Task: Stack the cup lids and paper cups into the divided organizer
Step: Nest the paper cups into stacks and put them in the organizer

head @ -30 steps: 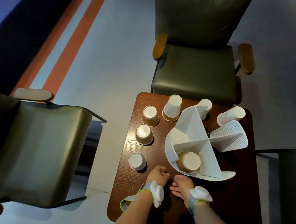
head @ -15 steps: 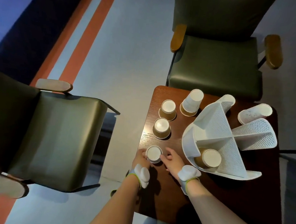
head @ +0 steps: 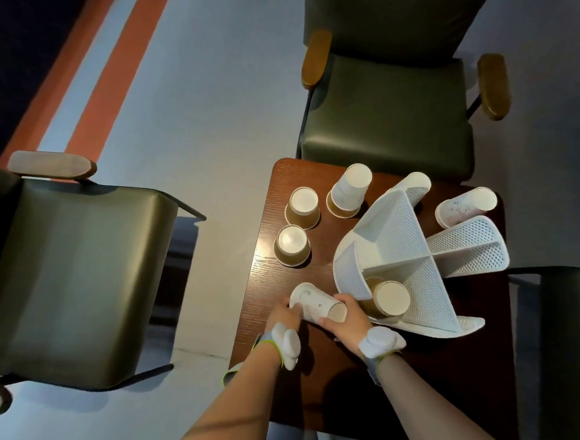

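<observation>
Near the lower centre of the frame, the paper cup that half a second earlier had stood inverted on the surface lay tipped on its side between both hands, left hand grasping its base end, right hand its open rim end. It sat just beside the divided organizer, which already held one cup; transfer appeared imminent. Faint markings on the cup were unreadable.

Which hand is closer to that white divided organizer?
Right. The right hand sits just beside the organizer, near its front compartment; the left hand is farther off, across the held cup.
</observation>
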Motion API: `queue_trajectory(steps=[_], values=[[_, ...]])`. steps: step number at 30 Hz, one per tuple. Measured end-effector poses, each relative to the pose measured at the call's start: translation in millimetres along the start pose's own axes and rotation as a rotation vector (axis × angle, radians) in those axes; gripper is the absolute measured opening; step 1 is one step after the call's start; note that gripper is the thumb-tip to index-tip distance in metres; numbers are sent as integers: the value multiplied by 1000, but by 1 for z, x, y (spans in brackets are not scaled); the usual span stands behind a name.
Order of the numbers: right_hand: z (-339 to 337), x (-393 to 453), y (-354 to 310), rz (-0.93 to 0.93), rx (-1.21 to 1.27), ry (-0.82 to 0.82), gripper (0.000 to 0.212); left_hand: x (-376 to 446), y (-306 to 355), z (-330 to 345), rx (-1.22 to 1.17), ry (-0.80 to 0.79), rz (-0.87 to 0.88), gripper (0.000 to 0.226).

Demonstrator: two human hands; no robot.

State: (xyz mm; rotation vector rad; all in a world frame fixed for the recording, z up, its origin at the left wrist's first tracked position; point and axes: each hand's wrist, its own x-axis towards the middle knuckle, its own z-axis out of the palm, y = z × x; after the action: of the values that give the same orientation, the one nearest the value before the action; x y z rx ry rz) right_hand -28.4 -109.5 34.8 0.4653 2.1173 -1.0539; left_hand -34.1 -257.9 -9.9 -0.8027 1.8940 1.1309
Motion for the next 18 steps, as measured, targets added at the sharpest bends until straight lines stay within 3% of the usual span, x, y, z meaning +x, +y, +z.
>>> queue_trajectory(steps=[5,10,14,18], values=[[4,-1,-7,-5,-10,2,65,4,0,-7,67,89,-58,40],[4,-5,-16,-73,-117,58,56,8,-2,-15,162,42,-89,38],[11,-5,-25,-41,-91,65,69,5,0,-19,175,-2,-82,35],[14,-2,-33,-27,-223,63,74,-3,4,-21,248,-72,-63,40]])
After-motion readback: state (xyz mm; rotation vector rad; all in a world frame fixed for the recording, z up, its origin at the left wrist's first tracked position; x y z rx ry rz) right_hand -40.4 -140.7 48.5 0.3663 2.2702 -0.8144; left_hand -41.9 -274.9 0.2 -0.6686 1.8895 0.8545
